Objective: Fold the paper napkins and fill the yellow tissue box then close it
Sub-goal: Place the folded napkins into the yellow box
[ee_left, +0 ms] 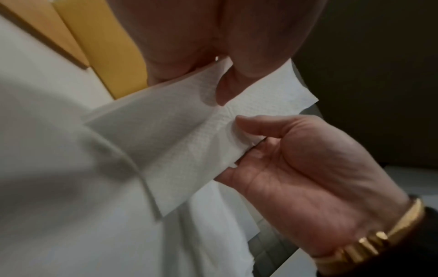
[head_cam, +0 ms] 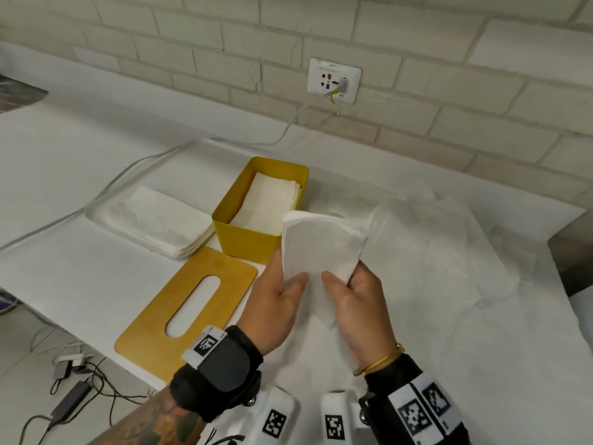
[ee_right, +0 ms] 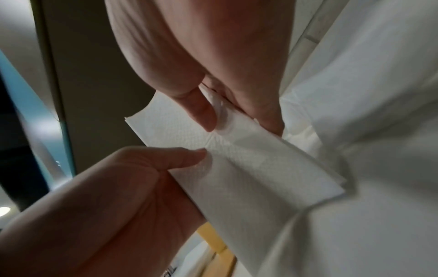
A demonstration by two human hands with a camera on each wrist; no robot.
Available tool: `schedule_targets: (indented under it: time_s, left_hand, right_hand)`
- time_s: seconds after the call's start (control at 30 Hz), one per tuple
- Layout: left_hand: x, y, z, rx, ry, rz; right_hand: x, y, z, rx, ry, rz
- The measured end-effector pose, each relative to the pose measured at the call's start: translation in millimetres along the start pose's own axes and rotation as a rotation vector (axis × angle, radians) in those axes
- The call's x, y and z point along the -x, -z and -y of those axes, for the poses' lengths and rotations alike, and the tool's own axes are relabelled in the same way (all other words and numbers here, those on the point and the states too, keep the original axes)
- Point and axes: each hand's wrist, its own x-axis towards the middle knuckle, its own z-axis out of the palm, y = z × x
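White counter [head_cam: 96, 284] under a brick wall carries it all. Loose napkins [head_cam: 433, 245] sprawl unfolded at right, and a flat stack [head_cam: 160, 220] waits at left, so folding seems about midway. Between them the yellow box [head_cam: 253, 232] is partly filled, its lid [head_cam: 192, 303] off beside it. Left hand [head_cam: 276, 303] and right hand [head_cam: 359, 303] each pinch a folded napkin [head_cam: 317, 248] above the counter.

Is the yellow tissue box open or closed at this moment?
Open. The tissue box has no top on; folded napkins show inside, and its slotted lid lies flat on the table in front.
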Motion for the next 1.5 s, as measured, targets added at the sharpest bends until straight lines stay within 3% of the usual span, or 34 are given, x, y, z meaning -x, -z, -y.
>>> schedule_targets:
  time_s: [0.13, 0.33, 0.5, 0.7, 0.87, 0.97, 1.07, 1.2, 1.5]
  left_hand:
    - [-7, 4, -22, 0.128, -0.097, -0.043]
    - [-5, 3, 1, 0.089, 0.036, 0.032]
    - [-8, 8, -17, 0.149, -0.054, -0.005]
    - [-8, 10, 3, 0.062, 0.069, 0.055]
    - [-33, 45, -21, 0.072, -0.022, -0.044]
    - [-61, 85, -24, -0.095, -0.100, -0.161]
    - [-81, 126, -9, -0.393, -0.091, -0.163]
    - [-82, 156, 15, -0.624, -0.060, -0.025]
    - [-77, 169, 33, -0.646, -0.163, 0.037]
  right_hand:
    - [-7, 8, 23, -0.104, 0.162, 0.027]
    - [-5, -5, -11, 0.002, 0.001, 0.000]
    - [-7, -1, 2, -0.049, 0.104, -0.012]
    - [-6, -13, -17, 0.036, -0.018, -0.021]
    - [-41, -11, 14, -0.065, 0.001, -0.073]
    - [-72, -12, 44, -0.119, 0.029, -0.092]
    - [-104, -22, 74, -0.096, 0.060, -0.039]
    - [-144, -55, 87, 0.002, -0.062, 0.022]
    - [-192, -124, 46, 0.381, -0.392, 0.046]
